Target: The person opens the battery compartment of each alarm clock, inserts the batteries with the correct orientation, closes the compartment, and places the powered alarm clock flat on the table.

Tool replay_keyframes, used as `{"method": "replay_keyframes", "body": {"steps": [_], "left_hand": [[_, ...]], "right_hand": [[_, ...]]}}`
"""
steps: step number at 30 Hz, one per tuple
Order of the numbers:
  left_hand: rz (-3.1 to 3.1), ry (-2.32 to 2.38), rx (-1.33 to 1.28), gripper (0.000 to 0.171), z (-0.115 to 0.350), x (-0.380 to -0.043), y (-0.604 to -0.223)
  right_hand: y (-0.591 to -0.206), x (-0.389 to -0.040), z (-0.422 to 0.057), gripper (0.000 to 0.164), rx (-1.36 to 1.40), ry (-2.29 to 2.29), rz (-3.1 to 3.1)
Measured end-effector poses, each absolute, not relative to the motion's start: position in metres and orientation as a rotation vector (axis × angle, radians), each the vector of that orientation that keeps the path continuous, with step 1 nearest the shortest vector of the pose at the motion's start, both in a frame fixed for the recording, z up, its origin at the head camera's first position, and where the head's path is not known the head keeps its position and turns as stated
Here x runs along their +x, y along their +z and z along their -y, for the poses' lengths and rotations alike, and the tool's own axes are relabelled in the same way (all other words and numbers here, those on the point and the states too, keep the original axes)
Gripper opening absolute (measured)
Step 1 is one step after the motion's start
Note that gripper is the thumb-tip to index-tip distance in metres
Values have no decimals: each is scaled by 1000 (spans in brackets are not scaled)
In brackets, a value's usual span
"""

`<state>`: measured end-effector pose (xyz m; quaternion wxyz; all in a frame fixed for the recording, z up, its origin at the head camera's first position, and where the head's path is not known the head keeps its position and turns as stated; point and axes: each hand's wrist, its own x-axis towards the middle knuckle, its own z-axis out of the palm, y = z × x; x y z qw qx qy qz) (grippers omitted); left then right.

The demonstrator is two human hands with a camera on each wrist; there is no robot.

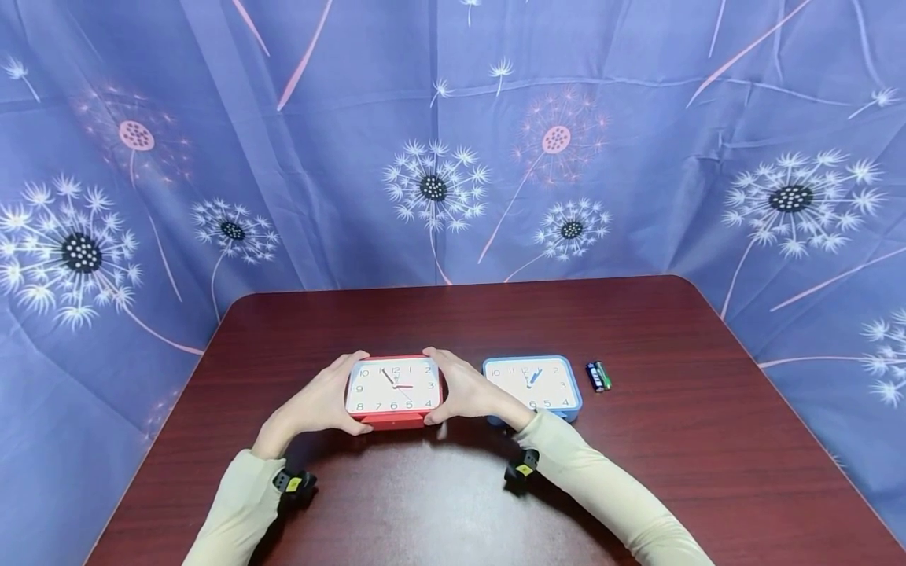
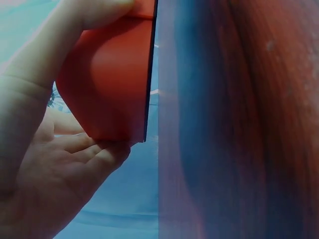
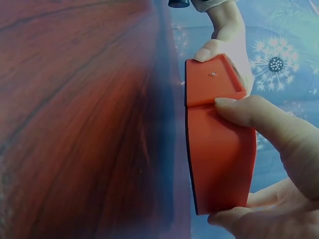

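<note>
A red alarm clock (image 1: 394, 387) with a white face is held between two hands, face up. The left hand (image 1: 322, 399) grips its left end, thumb on the near side and fingers on the far side. At the right end, the right hand (image 1: 467, 387) grips it the same way. Both wrist views show a gap between the dark back edge of the red clock (image 2: 112, 79) and the tabletop. A small screw shows on the near side of the clock (image 3: 219, 154) in the right wrist view. Behind the right wrist, a blue alarm clock (image 1: 559, 377) lies face up, partly covered.
Two small batteries (image 1: 598, 376), one dark and one green, lie side by side right of the blue clock. The dark red wooden table (image 1: 672, 472) reaches back to a blue curtain (image 1: 340, 196) with a dandelion print.
</note>
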<state>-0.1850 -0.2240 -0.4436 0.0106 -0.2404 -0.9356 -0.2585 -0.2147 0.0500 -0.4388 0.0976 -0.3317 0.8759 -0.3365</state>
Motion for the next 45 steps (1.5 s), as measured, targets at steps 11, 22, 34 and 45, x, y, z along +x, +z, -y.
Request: {"method": "replay_keyframes", "body": {"steps": [11, 22, 34, 45], "left_hand": [[2920, -859, -762, 111, 225, -183, -444], [2883, -994, -749, 113, 227, -180, -444], [2885, -1193, -701, 126, 231, -177, -452], [2902, -1488, -586, 129, 237, -174, -461]], "right_hand": [[-437, -213, -50, 107, -999, -939, -2608], [-434, -208, -48, 105, -996, -973, -2663], [-430, -202, -48, 104, -965, -1021, -2683], [-432, -202, -50, 103, -1028, -1057, -2735]]}}
